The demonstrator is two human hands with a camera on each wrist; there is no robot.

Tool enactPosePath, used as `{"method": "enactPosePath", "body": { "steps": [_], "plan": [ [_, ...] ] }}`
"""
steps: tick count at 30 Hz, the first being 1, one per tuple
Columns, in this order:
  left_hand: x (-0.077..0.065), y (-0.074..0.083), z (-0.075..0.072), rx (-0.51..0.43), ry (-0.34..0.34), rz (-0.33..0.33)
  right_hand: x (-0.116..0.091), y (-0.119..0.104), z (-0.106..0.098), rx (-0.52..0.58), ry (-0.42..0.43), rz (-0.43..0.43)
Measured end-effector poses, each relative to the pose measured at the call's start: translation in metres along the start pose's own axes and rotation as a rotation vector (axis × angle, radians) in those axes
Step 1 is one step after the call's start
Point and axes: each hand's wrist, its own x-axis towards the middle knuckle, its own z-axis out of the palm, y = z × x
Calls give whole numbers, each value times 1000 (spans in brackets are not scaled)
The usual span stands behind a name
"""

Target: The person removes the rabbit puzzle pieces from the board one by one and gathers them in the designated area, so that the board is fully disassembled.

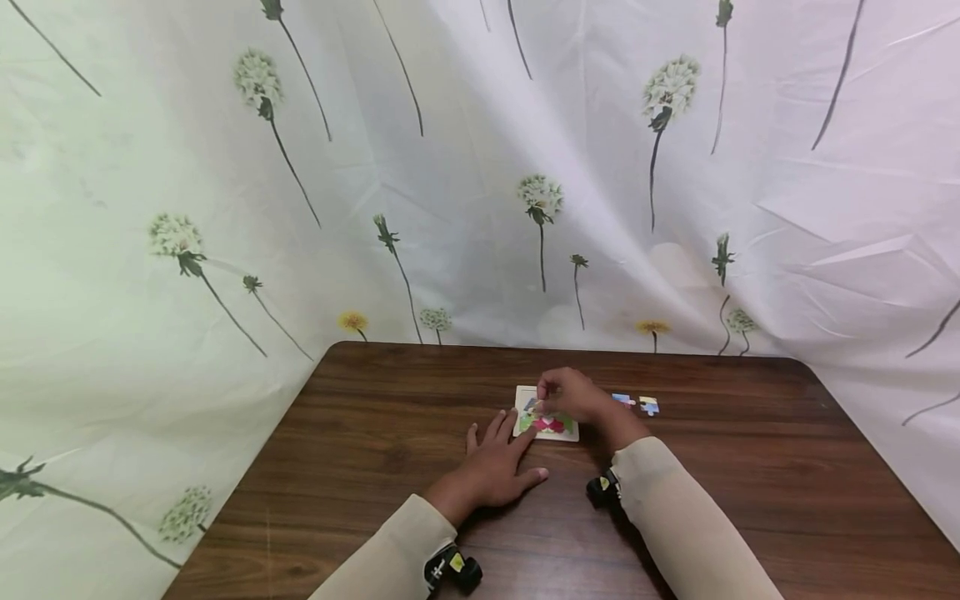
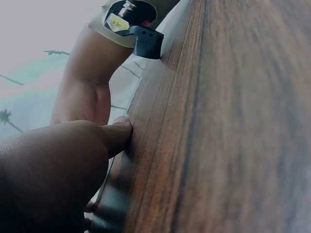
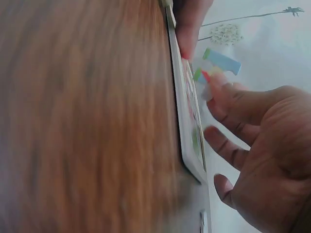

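Note:
A small jigsaw puzzle in a white tray (image 1: 567, 435) lies on the table, with a green, pink and red picture inside. My right hand (image 1: 573, 396) is over the tray's upper part. In the right wrist view its thumb and fingertip pinch a puzzle piece (image 3: 223, 60), light blue with a green edge; the fingertips partly cover it. My left hand (image 1: 495, 467) lies with fingers spread, its fingertips resting at the tray's left and lower edge and its thumb out on the table. The left wrist view shows mostly the back of that hand (image 2: 58, 160) and the thumb.
Two loose puzzle pieces, a blue and pink one (image 1: 622, 400) and a blue and yellow one (image 1: 649, 407), lie right of the tray. The dark wooden table (image 1: 750, 467) ends at a white curtain (image 1: 480, 208) printed with dandelions. Each wrist wears a black camera.

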Motion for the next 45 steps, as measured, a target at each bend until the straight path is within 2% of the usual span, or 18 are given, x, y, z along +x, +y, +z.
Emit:
{"method": "enactPosePath", "body": {
  "steps": [9,17,30,45],
  "plan": [
    [-1,2,-1,-1,-2,-10,-13,5,-15,34,63,-21],
    [1,0,2,6,-5,-13,-33,21,-27,46,117,-22],
    [0,0,2,6,5,-17,-64,40,-45,35,154,-52],
    [-2,2,0,1,5,-16,-77,53,-52,-64,122,-1]
  ]
}}
